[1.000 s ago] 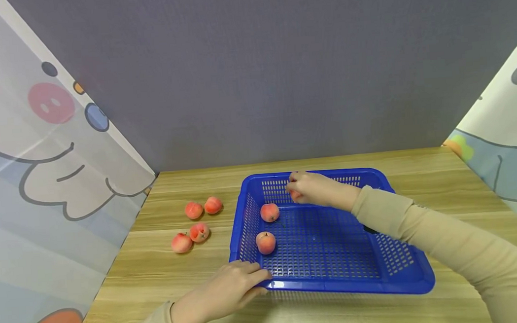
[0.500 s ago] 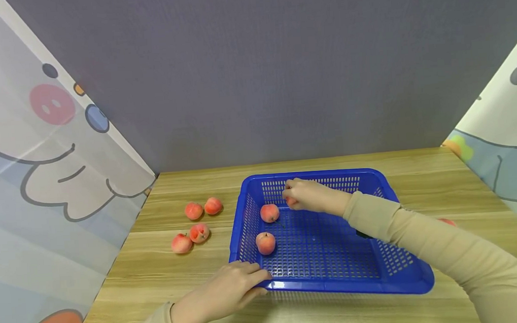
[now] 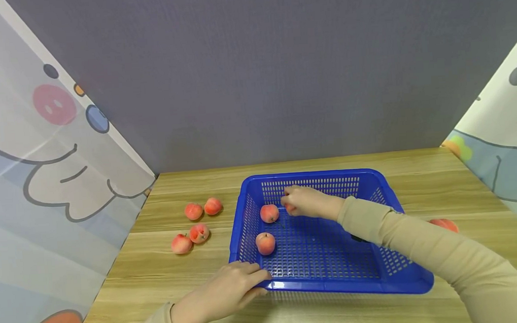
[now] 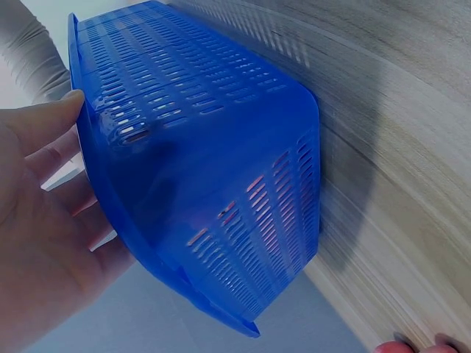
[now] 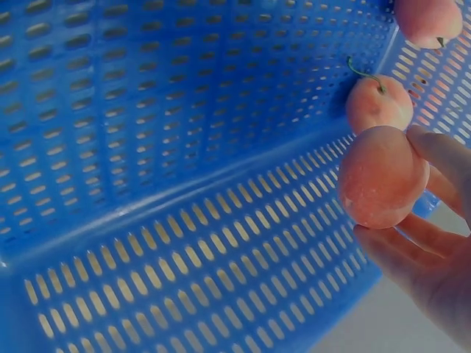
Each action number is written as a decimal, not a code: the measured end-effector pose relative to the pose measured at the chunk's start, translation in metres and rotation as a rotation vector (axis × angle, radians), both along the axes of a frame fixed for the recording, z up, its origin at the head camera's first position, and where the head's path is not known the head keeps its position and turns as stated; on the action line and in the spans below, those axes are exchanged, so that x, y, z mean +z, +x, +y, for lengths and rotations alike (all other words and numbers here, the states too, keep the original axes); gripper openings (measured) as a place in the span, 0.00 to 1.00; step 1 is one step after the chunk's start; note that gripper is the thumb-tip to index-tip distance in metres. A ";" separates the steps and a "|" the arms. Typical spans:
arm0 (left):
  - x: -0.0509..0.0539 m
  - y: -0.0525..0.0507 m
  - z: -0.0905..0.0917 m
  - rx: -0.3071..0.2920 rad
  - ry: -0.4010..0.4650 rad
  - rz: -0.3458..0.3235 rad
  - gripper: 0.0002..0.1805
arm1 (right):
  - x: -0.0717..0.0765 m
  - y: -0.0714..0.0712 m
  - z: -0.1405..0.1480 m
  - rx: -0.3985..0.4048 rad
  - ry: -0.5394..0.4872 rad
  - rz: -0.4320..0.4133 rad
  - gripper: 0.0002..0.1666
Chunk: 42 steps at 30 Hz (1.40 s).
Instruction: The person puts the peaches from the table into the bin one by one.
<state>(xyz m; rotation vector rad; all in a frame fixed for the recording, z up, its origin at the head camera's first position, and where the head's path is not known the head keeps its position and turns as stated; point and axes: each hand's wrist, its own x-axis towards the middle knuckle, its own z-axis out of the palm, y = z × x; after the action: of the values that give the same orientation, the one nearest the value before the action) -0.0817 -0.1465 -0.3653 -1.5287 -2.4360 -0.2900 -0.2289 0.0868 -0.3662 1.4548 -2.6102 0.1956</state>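
Note:
Inside the blue basket [image 3: 337, 284], near its back wall, my right hand [image 3: 303, 201] holds a peach [image 3: 290, 208]. The right wrist view shows that peach [image 5: 383, 177] pinched between thumb and fingers, close to a stemmed peach [image 5: 379, 104]. In the head view two peaches lie along the basket's left side, one further back [image 3: 269, 213] and one further front [image 3: 265, 243]. My left hand [image 3: 224, 292] grips the basket's front left corner; in the left wrist view its thumb and fingers [image 4: 62, 121] are on either side of the rim [image 4: 110, 198].
Several peaches lie on the wooden table [image 3: 146, 282] left of the basket, among them a front one [image 3: 181, 244] and a back one [image 3: 213, 205]. Another peach [image 3: 444, 225] is right of the basket, partly behind my right sleeve. A grey panel [image 3: 280, 81] stands behind the table.
My right hand has moved slightly left and lower with its peach, towards the basket's floor. The peach at the right has come into view from behind my sleeve. My left hand stays put.

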 end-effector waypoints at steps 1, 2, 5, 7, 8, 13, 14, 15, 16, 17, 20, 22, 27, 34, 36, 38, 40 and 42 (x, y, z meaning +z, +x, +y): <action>0.000 0.000 0.000 0.000 0.001 0.002 0.08 | -0.001 0.000 0.000 -0.002 0.003 -0.004 0.06; 0.000 0.000 0.000 -0.002 0.003 0.004 0.08 | -0.002 -0.001 0.000 -0.001 0.002 -0.007 0.06; 0.000 0.000 0.000 -0.004 0.005 0.009 0.08 | -0.005 -0.001 0.000 0.002 -0.004 -0.014 0.06; 0.000 0.000 0.000 -0.005 0.005 0.013 0.08 | -0.007 0.000 0.000 -0.004 -0.004 -0.027 0.06; 0.000 0.000 0.000 -0.006 0.005 0.013 0.08 | -0.008 0.000 -0.001 -0.007 -0.006 -0.030 0.06; -0.001 -0.001 -0.001 -0.006 0.005 0.013 0.08 | -0.014 -0.001 -0.001 -0.025 -0.008 -0.054 0.09; 0.000 -0.001 -0.001 -0.005 0.006 0.012 0.08 | -0.014 -0.001 -0.001 -0.027 -0.009 -0.056 0.09; 0.000 -0.001 -0.001 -0.005 0.005 0.013 0.08 | -0.015 -0.001 -0.001 -0.028 -0.013 -0.059 0.09; 0.000 -0.001 -0.001 -0.005 0.006 0.013 0.08 | -0.016 -0.001 -0.001 -0.030 -0.016 -0.063 0.10; 0.000 -0.001 -0.001 -0.005 0.006 0.013 0.08 | -0.017 -0.001 -0.001 -0.030 -0.019 -0.067 0.09; 0.000 -0.001 -0.001 -0.004 0.006 0.012 0.08 | -0.019 -0.002 -0.002 -0.023 -0.031 -0.071 0.08; 0.000 -0.001 -0.001 -0.004 0.005 0.009 0.08 | -0.021 -0.002 -0.002 -0.009 -0.037 -0.060 0.07; 0.000 0.000 -0.001 0.002 0.002 0.006 0.08 | -0.025 -0.003 -0.002 0.011 -0.046 -0.025 0.07; 0.000 0.000 0.000 0.000 -0.004 0.014 0.08 | -0.030 -0.005 -0.002 -0.020 -0.016 -0.038 0.09; 0.000 0.000 0.000 0.004 -0.006 0.014 0.08 | -0.031 -0.005 -0.002 -0.027 -0.006 -0.045 0.10; 0.000 0.000 0.000 0.010 -0.007 0.005 0.08 | -0.033 -0.006 -0.002 -0.029 0.002 -0.044 0.10; 0.000 0.000 0.000 0.014 -0.006 -0.010 0.08 | -0.034 -0.006 -0.002 -0.033 0.004 -0.044 0.10; 0.000 0.001 0.000 0.015 -0.005 -0.025 0.08 | -0.036 -0.006 -0.003 -0.036 0.003 -0.039 0.10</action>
<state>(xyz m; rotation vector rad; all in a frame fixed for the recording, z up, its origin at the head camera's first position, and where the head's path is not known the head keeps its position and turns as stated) -0.0812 -0.1469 -0.3651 -1.5173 -2.4675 -0.3025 -0.2350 0.0841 -0.4018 1.4175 -2.6663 0.2185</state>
